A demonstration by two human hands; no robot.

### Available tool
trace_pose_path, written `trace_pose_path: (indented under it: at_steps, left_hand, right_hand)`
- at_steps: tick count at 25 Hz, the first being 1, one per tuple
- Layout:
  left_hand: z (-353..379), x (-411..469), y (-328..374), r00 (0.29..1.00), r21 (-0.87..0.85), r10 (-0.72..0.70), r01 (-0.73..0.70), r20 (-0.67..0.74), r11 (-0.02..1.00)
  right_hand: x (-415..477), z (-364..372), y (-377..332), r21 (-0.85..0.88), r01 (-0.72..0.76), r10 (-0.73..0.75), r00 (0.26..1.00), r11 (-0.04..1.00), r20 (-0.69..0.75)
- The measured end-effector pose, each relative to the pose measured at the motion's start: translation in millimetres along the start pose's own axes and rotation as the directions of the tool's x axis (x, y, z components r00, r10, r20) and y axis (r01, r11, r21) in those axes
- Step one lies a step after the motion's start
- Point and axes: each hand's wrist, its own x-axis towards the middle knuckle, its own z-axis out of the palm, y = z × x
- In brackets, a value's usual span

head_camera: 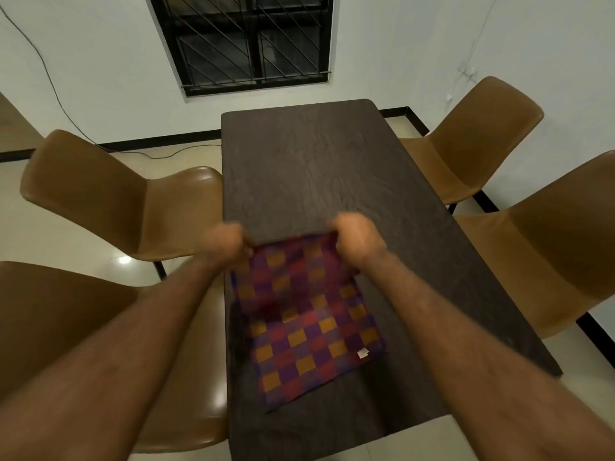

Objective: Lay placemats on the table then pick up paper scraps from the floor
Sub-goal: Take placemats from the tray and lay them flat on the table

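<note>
Placemat (299, 311), checked purple/red/orange, is spread at ctr-bottom of the frame on the dark counter (316, 161). Its far edge is gripped at both corners by left hand (226, 242) & right hand (357, 242), fingers (339, 227) clenched on the cloth. Small white tag (362, 353) is seen nr its lower-right corner. Brown chairs (100, 194) are set at frame left & right.

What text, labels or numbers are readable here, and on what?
No readable text in the head view.
Small white tag near a corner of the checkered placemat: too small and blurred to read, if it carries print at all.
</note>
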Motion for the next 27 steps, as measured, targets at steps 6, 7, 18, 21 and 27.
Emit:
trace_pose_path:
  at_steps: [6,7,18,21,27]
  left_hand:
    - [-139,24,18,0.710,-0.002,0.077,-0.110,-0.700,0.994]
    - [-156,22,22,0.629,0.025,0.109,-0.141,-0.770,0.990]
    - [-11,-75,40,0.587,0.140,0.309,-0.315,-0.748,0.939]
    - [97,-99,33,0.819,0.074,0.282,-0.284,-0.500,0.956]
    - [209,-125,22,0.946,0.025,0.276,-0.276,-0.173,0.961]
  right_hand:
    - [95,-124,-14,0.008,0.086,-0.069,0.845,0.996,-0.530]
    - [101,-144,-15,-0.002,0.110,-0.090,0.805,0.994,-0.587]
    - [-50,-41,16,0.222,0.138,0.033,0.779,0.965,-0.627]
    - [-112,55,32,0.284,0.022,0.076,0.941,0.959,-0.331]
    - [-163,142,48,0.271,-0.123,0.094,0.988,0.955,0.120]
